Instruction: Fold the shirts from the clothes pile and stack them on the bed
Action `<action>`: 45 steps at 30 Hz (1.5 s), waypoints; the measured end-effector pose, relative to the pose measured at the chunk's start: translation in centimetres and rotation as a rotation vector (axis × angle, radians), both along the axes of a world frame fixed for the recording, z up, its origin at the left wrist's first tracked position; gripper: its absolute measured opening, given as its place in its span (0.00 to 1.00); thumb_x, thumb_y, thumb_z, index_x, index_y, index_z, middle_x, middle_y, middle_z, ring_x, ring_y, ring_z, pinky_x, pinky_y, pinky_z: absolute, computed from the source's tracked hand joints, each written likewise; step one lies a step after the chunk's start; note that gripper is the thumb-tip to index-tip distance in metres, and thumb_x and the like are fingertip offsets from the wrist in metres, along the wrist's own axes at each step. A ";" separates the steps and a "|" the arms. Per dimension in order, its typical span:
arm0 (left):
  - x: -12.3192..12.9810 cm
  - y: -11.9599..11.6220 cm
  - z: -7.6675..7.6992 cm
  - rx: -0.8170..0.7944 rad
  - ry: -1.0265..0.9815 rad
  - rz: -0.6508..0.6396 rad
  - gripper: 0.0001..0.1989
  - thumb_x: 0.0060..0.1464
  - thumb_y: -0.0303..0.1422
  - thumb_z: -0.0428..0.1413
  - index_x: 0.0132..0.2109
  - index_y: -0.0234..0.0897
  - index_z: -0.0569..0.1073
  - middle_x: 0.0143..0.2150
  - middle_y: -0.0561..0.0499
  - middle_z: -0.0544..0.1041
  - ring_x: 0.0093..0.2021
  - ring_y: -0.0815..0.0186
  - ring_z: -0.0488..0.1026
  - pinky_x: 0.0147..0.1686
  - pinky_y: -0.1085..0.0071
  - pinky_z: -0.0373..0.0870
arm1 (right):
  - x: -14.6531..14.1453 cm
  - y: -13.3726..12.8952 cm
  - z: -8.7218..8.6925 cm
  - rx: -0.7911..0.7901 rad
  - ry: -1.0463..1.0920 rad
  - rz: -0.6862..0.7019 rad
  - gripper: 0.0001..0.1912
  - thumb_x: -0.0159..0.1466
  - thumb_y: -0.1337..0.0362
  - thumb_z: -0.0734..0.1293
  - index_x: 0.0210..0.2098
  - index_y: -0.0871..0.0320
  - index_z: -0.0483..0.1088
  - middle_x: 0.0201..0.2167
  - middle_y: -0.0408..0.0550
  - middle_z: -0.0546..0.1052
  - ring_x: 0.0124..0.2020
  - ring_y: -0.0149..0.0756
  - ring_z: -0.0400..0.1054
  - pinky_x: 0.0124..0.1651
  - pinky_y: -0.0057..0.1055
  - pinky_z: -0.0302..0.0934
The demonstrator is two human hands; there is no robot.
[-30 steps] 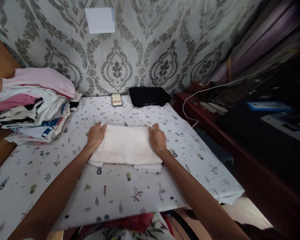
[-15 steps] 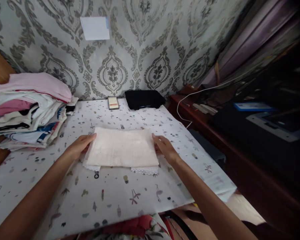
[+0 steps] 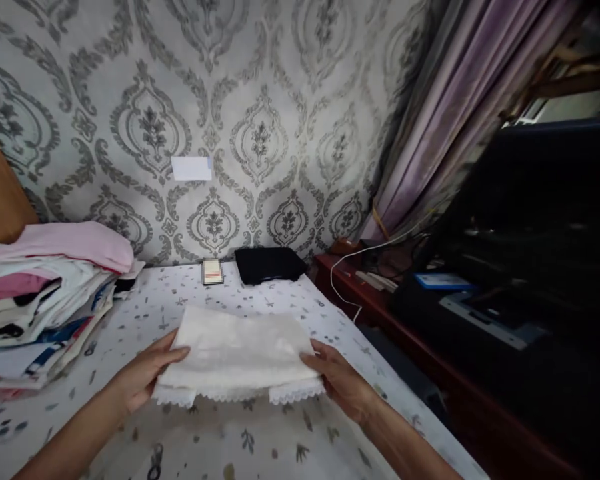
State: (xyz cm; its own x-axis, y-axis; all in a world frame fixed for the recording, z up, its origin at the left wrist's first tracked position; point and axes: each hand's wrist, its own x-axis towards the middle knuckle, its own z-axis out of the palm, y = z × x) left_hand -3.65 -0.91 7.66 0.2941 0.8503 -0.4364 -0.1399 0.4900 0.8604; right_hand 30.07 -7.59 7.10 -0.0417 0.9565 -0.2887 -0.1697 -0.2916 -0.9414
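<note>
A folded cream-white garment (image 3: 243,350) with scalloped lace trim along its near edge is held between my two hands, seemingly just above the patterned sheet (image 3: 215,440). My left hand (image 3: 150,367) grips its left side, thumb on top and fingers underneath. On the right side, my right hand (image 3: 337,377) pinches it the same way. The fingers beneath the cloth are partly hidden. The kind of garment cannot be made out from the folded shape.
At the left is a tall stack of folded clothes (image 3: 55,300). Against the wall lie a folded black cloth (image 3: 270,265) and a small card-like box (image 3: 213,272). A dark red table (image 3: 370,293) with a white cable (image 3: 337,267) and a black screen (image 3: 540,213) stands at the right.
My hands have closed more firmly on the garment's sides and appear to have raised it off the sheet, its near lace edge now showing more. The head view has tilted upward.
</note>
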 end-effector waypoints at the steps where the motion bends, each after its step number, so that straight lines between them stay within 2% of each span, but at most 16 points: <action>1: 0.9 1.0 0.3 0.031 -0.025 -0.003 0.49 0.36 0.36 0.73 0.66 0.43 0.64 0.54 0.42 0.80 0.49 0.49 0.80 0.41 0.64 0.79 | 0.8 1.1 0.2 0.012 -0.014 -0.044 0.25 0.52 0.55 0.76 0.46 0.59 0.75 0.40 0.54 0.81 0.35 0.40 0.76 0.36 0.30 0.69; 4: 4.3 5.4 0.8 0.113 -0.091 0.030 0.40 0.38 0.30 0.70 0.60 0.42 0.70 0.52 0.43 0.80 0.48 0.50 0.80 0.41 0.64 0.79 | 3.5 6.0 0.4 0.030 -0.088 -0.169 0.17 0.55 0.61 0.72 0.44 0.57 0.75 0.36 0.51 0.81 0.28 0.34 0.72 0.27 0.26 0.66; 9: 11.3 14.8 1.1 0.289 -0.130 0.088 0.28 0.41 0.22 0.63 0.53 0.41 0.73 0.46 0.47 0.82 0.44 0.56 0.80 0.41 0.65 0.79 | 8.2 16.8 1.7 0.074 -0.255 -0.372 0.09 0.60 0.70 0.66 0.41 0.58 0.72 0.27 0.42 0.76 0.23 0.29 0.66 0.22 0.23 0.63; 13: 16.1 21.6 1.4 0.348 -0.114 0.171 0.27 0.45 0.20 0.59 0.54 0.42 0.72 0.44 0.51 0.82 0.41 0.62 0.80 0.39 0.69 0.77 | 11.0 24.7 2.8 0.100 -0.316 -0.459 0.09 0.66 0.71 0.64 0.46 0.59 0.71 0.32 0.42 0.76 0.26 0.26 0.67 0.26 0.22 0.64; 16: 18.2 25.4 0.2 0.331 -0.076 0.225 0.26 0.49 0.21 0.60 0.55 0.41 0.71 0.42 0.51 0.82 0.38 0.64 0.79 0.36 0.72 0.75 | 11.8 29.0 1.6 0.086 -0.359 -0.514 0.12 0.69 0.64 0.66 0.52 0.60 0.70 0.43 0.47 0.76 0.36 0.32 0.72 0.36 0.31 0.70; 20: 18.9 28.2 -3.4 0.227 0.014 0.229 0.16 0.56 0.31 0.62 0.51 0.33 0.72 0.42 0.47 0.79 0.37 0.64 0.78 0.36 0.69 0.75 | 12.2 32.0 -2.2 -0.017 -0.418 -0.572 0.18 0.69 0.58 0.67 0.55 0.59 0.68 0.52 0.52 0.73 0.47 0.40 0.72 0.48 0.43 0.71; 22: 18.9 28.9 -5.0 0.197 0.033 0.215 0.14 0.61 0.35 0.59 0.50 0.32 0.73 0.44 0.47 0.78 0.38 0.65 0.77 0.37 0.66 0.76 | 12.4 32.7 -3.8 -0.049 -0.449 -0.589 0.18 0.69 0.58 0.67 0.55 0.59 0.68 0.53 0.52 0.73 0.48 0.41 0.72 0.48 0.43 0.71; 24: 18.8 29.3 -5.8 0.195 0.032 0.212 0.12 0.60 0.32 0.60 0.49 0.32 0.72 0.42 0.47 0.78 0.36 0.65 0.77 0.37 0.66 0.76 | 12.7 33.1 -4.8 -0.048 -0.488 -0.604 0.18 0.69 0.58 0.67 0.55 0.59 0.68 0.52 0.52 0.73 0.47 0.40 0.72 0.48 0.43 0.71; 27: 19.0 29.7 -6.1 0.218 0.032 0.236 0.17 0.48 0.22 0.63 0.45 0.34 0.72 0.36 0.49 0.79 0.31 0.64 0.77 0.33 0.70 0.73 | 13.3 33.4 -4.9 -0.015 -0.574 -0.623 0.18 0.69 0.58 0.67 0.55 0.59 0.68 0.52 0.51 0.74 0.46 0.38 0.72 0.46 0.40 0.72; 30: 19.2 29.7 -6.1 0.232 0.072 0.266 0.18 0.45 0.21 0.63 0.45 0.34 0.71 0.33 0.48 0.79 0.30 0.63 0.77 0.31 0.69 0.71 | 13.5 32.6 -4.0 0.007 -0.699 -0.625 0.16 0.68 0.61 0.67 0.53 0.62 0.70 0.48 0.53 0.75 0.44 0.40 0.73 0.44 0.40 0.71; 33: 19.1 29.7 -6.1 0.250 0.145 0.306 0.21 0.44 0.25 0.64 0.47 0.34 0.70 0.34 0.48 0.78 0.32 0.62 0.76 0.32 0.69 0.70 | 12.5 31.2 -2.8 0.077 -0.866 -0.625 0.18 0.66 0.64 0.67 0.53 0.65 0.71 0.53 0.62 0.73 0.54 0.52 0.68 0.54 0.51 0.65; 36: 18.7 29.0 -6.3 0.281 0.217 0.351 0.27 0.47 0.30 0.65 0.54 0.37 0.66 0.38 0.48 0.78 0.38 0.61 0.77 0.34 0.70 0.69 | 9.5 30.1 -2.1 0.291 -1.038 -0.559 0.23 0.66 0.62 0.65 0.60 0.58 0.68 0.67 0.60 0.62 0.68 0.55 0.51 0.67 0.55 0.47; 38: 18.3 27.7 -6.7 0.305 0.246 0.361 0.29 0.51 0.34 0.64 0.57 0.38 0.63 0.42 0.46 0.77 0.41 0.61 0.76 0.35 0.71 0.69 | 6.7 29.8 -2.4 0.520 -1.218 -0.408 0.24 0.68 0.59 0.63 0.63 0.52 0.66 0.71 0.54 0.55 0.72 0.51 0.42 0.69 0.54 0.39; 40: 17.8 25.5 -7.4 0.336 0.262 0.350 0.29 0.53 0.35 0.62 0.59 0.38 0.61 0.43 0.45 0.75 0.42 0.62 0.75 0.37 0.72 0.69 | 4.2 29.9 -3.4 0.654 -1.386 -0.189 0.24 0.69 0.57 0.62 0.64 0.48 0.66 0.71 0.52 0.56 0.72 0.52 0.42 0.69 0.57 0.37; 42: 16.6 22.7 -8.2 0.372 0.275 0.320 0.27 0.54 0.34 0.62 0.58 0.38 0.62 0.44 0.46 0.74 0.42 0.63 0.75 0.38 0.72 0.70 | 2.6 30.0 -4.7 0.626 -1.446 -0.013 0.23 0.68 0.57 0.62 0.63 0.46 0.67 0.69 0.53 0.61 0.71 0.54 0.47 0.67 0.60 0.39; 45: 13.1 18.5 -9.0 0.421 0.298 0.268 0.22 0.52 0.32 0.62 0.54 0.40 0.66 0.46 0.45 0.73 0.42 0.64 0.74 0.39 0.70 0.71 | 2.2 30.7 -6.1 0.576 -1.418 0.057 0.23 0.67 0.58 0.63 0.61 0.47 0.68 0.65 0.56 0.67 0.68 0.59 0.54 0.64 0.65 0.43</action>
